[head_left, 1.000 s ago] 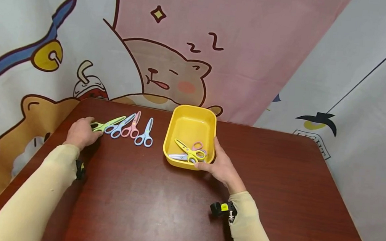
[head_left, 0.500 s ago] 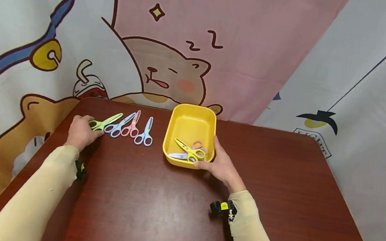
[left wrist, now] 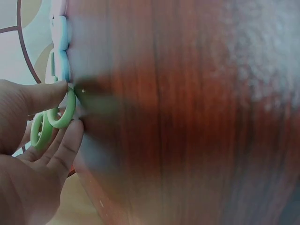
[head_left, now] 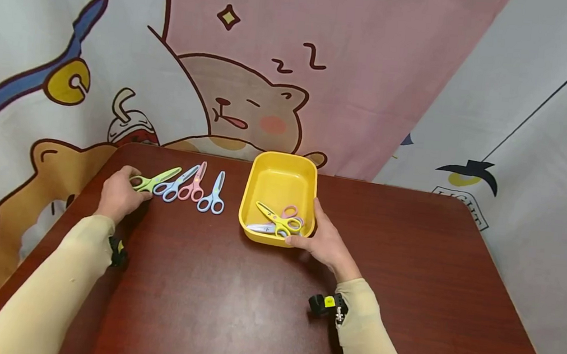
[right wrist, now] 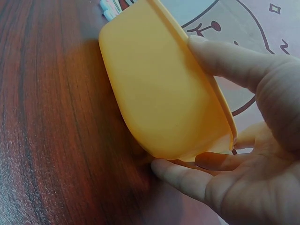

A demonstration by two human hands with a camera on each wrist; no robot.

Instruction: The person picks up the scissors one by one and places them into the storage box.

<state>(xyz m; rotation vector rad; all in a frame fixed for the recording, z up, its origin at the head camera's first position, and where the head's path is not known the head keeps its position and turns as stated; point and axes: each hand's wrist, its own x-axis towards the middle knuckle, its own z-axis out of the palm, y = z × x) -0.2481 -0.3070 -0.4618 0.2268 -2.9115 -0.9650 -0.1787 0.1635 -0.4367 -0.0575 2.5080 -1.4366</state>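
At the left end of a row of scissors, my left hand pinches the green scissors by the handles. In the left wrist view the thumb and fingers lie on either side of the green handle loops. Beside them lie blue scissors, pink scissors and another blue pair. My right hand grips the near right corner of the yellow tray, thumb at the rim and fingers along the side. Yellow scissors lie on top of others in the tray's near end.
A dark red-brown wooden table carries everything. Behind it hangs a printed curtain with cartoon animals, close to the table's back edge. Each forearm wears a black wrist strap, such as the right strap.
The green scissors have shifted very slightly left under my left hand, and their blades have turned a little. My right hand and the tray stay put.
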